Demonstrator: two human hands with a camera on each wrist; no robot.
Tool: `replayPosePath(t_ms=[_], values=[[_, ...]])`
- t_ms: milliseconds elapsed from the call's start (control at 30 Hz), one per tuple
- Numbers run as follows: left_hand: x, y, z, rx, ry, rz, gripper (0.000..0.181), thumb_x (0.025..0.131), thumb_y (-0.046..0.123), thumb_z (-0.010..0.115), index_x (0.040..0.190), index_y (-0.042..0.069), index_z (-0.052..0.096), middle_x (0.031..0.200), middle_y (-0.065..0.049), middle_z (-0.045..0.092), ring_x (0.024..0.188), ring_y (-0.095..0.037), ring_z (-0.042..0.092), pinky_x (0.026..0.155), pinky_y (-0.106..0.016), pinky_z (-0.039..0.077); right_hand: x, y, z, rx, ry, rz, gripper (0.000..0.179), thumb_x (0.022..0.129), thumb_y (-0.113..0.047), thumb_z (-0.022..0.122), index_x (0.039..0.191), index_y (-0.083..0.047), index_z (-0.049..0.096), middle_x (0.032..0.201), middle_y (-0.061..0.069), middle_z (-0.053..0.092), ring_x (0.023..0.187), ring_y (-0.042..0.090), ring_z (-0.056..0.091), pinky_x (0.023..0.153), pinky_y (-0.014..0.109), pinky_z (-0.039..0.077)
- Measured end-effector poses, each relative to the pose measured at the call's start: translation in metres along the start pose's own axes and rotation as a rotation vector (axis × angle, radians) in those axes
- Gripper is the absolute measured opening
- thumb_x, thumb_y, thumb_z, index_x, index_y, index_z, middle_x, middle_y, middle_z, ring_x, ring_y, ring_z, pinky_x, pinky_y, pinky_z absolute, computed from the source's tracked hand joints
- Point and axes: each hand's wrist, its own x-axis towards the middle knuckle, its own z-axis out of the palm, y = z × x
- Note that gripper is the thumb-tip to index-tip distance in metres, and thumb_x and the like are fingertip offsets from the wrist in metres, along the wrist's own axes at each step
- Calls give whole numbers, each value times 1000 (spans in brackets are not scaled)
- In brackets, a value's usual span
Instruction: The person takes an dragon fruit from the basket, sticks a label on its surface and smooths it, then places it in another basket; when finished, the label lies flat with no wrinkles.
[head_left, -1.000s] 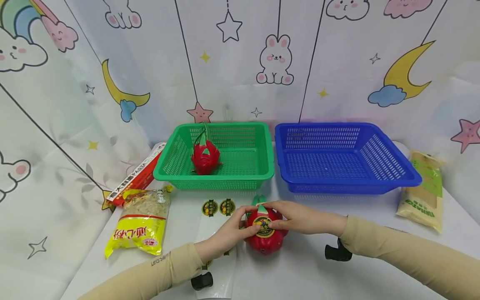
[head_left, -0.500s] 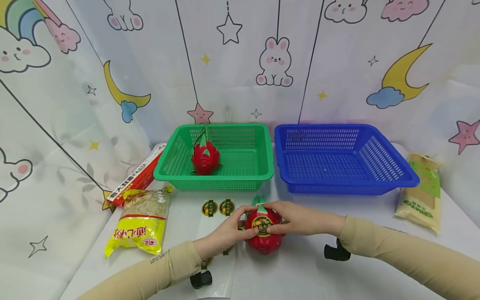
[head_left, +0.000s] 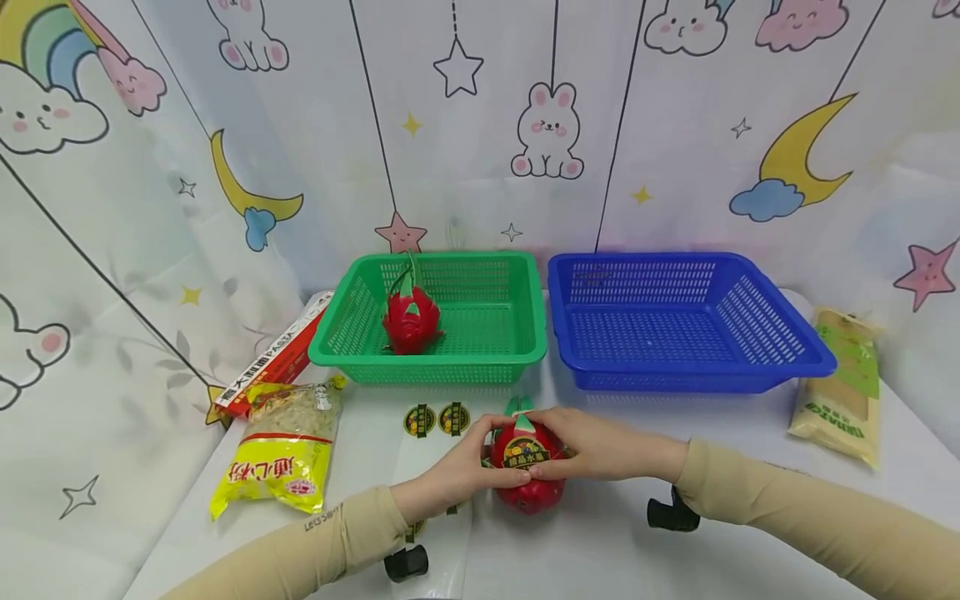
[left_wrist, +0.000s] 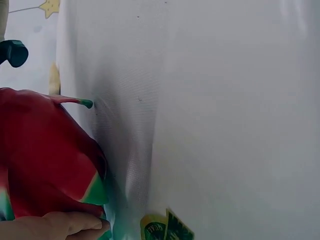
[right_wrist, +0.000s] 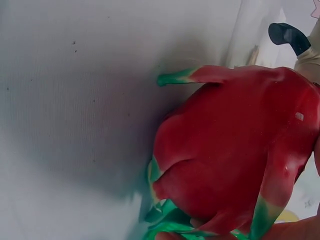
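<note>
A red dragon fruit (head_left: 531, 498) with green-tipped scales rests on the white table between both hands. On its upper side sits a round black-and-gold sticker (head_left: 525, 452). My left hand (head_left: 468, 462) holds the fruit's left side, fingers round the far end and thumb at the sticker's lower edge. From the right, my right hand (head_left: 592, 446) grips it likewise, the two thumbtips meeting below the sticker. The right wrist view shows the fruit's red flank (right_wrist: 220, 145) close up, and in the left wrist view fingertips (left_wrist: 75, 225) press by a green tip.
A green basket (head_left: 427, 361) with another dragon fruit (head_left: 412, 321) stands behind, beside a blue basket (head_left: 697, 372). Left are a yellow pasta bag (head_left: 281, 450) and a red pasta box (head_left: 281, 358); right, a beige-green packet (head_left: 840, 392). A sticker sheet (head_left: 438, 575) lies under the left wrist.
Both thumbs have slid down over the sticker to its lower edge, so more of its lettering shows. The hands keep hold of the dragon fruit. The head view has shifted slightly.
</note>
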Motion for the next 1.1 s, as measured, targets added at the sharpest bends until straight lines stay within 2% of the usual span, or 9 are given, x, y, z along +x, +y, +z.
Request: replayPosePath(t_ms=[167,300,467,633,800,933,1100], values=[[1,2,0,-4,-7,0,67,80,26,71,135,14,33,129,-12,44,113,-26,51,90,-40,47,0,0,2,1,23,17,76,82,-58,57,135,-5,42,124,7,54,111,20,52,85,37,50],[2,1,-2,-58,-36,-7,61,84,27,67,134,14,36,125,-12,48,111,-24,53,88,-38,48,-2,1,2,34,27,21,74,84,-58,55,134,-5,43,121,5,55,108,19,53,82,34,51],[2,-1,-5,-93,-71,14,59,86,22,65,137,12,36,131,-13,44,113,-26,54,85,-36,50,-3,4,3,85,70,13,57,91,-50,48,129,-8,49,119,3,58,106,18,55,84,39,50],[3,-3,-3,-86,-84,38,58,87,19,64,136,9,36,136,-13,39,114,-28,53,84,-36,50,-2,8,6,102,108,12,48,91,-47,50,124,-11,54,115,-2,60,103,16,55,86,38,49],[3,-5,-1,-86,-82,24,57,86,22,65,135,11,37,133,-12,42,113,-27,54,84,-36,51,-3,9,8,108,106,9,47,91,-47,50,123,-13,55,113,-4,59,102,15,55,85,38,48],[2,-6,-1,-95,-78,23,51,91,27,58,135,12,38,135,-12,40,115,-27,53,84,-35,50,-2,9,10,106,105,5,45,94,-46,45,123,-13,55,113,-5,60,104,15,55,86,38,48],[5,-3,-5,-51,-6,25,44,95,36,48,133,14,42,137,-10,39,119,-31,49,87,-39,46,9,7,9,54,145,-14,45,95,-45,44,120,-11,57,109,-2,62,99,13,56,81,33,49]])
